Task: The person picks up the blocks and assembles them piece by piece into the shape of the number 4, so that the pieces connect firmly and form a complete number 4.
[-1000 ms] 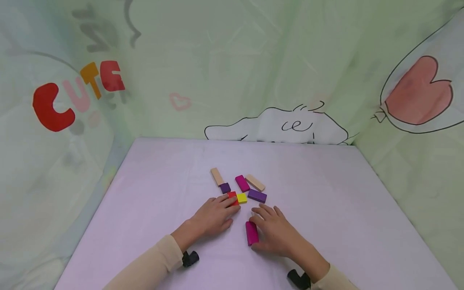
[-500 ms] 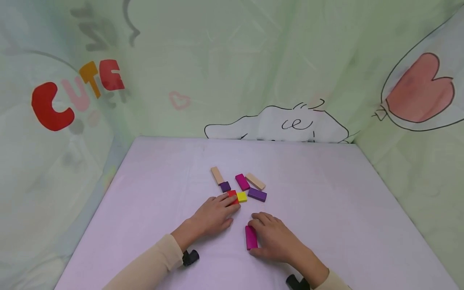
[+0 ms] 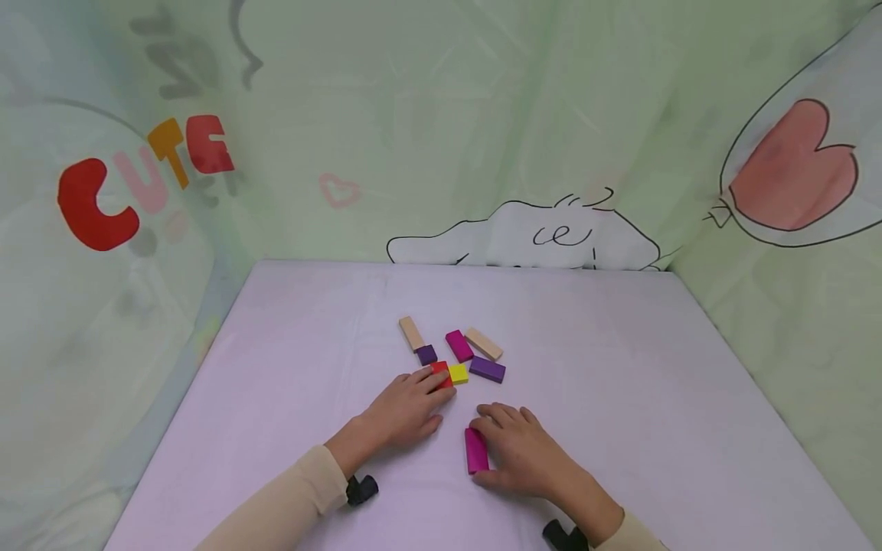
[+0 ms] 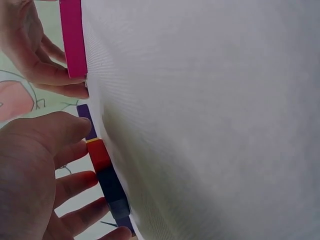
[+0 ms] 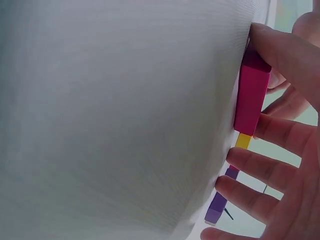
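Note:
My right hand holds a magenta wooden block lengthwise on the table, its thumb at the near end and index finger at the far end. In the right wrist view the other fingers spread past the magenta block. My left hand lies palm down, fingers extended, with fingertips on a red block that they partly cover. A yellow block touches the red one's right side. In the left wrist view a dark blue block sits beside the red block, near the fingertips.
Beyond the hands lie a small dark purple block, a longer purple block, another magenta block and two plain wooden blocks, one left and one right. Printed cloth walls surround the pale table.
My right hand has drawn the magenta block slightly toward me, then held steady over the last half second. The left hand stays put on the red block.

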Action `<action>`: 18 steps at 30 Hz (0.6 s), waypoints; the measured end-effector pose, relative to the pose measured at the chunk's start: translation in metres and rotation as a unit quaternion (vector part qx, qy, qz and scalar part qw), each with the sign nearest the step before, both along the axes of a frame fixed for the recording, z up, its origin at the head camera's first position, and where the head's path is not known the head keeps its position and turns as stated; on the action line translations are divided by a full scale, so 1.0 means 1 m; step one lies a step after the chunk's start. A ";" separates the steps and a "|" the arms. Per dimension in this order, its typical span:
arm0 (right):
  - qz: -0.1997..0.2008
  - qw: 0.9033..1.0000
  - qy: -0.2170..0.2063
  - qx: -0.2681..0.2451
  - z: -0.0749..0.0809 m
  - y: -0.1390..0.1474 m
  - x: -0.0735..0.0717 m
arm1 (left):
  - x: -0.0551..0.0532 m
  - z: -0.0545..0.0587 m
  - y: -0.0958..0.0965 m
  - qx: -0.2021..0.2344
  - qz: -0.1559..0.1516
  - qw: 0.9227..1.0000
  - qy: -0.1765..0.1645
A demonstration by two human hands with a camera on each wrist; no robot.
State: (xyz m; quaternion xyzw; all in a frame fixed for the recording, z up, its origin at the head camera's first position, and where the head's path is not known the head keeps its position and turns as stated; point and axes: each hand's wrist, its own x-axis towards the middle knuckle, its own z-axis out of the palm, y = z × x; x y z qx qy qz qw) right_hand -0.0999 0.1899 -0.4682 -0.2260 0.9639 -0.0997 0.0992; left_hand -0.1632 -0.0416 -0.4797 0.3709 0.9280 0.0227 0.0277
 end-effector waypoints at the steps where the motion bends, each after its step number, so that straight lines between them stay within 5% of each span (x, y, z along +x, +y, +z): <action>1: 0.000 1.000 -0.003 0.001 0.001 0.000 0.000 | 0.000 -0.001 0.000 0.001 0.001 1.000 0.000; 11: -0.023 0.999 -0.012 -0.025 0.007 0.001 -0.014 | 0.001 -0.001 -0.003 0.008 0.008 1.000 -0.013; 18: -0.036 0.998 0.038 -0.033 0.009 0.012 -0.037 | 0.001 -0.001 -0.004 0.007 0.009 1.000 -0.014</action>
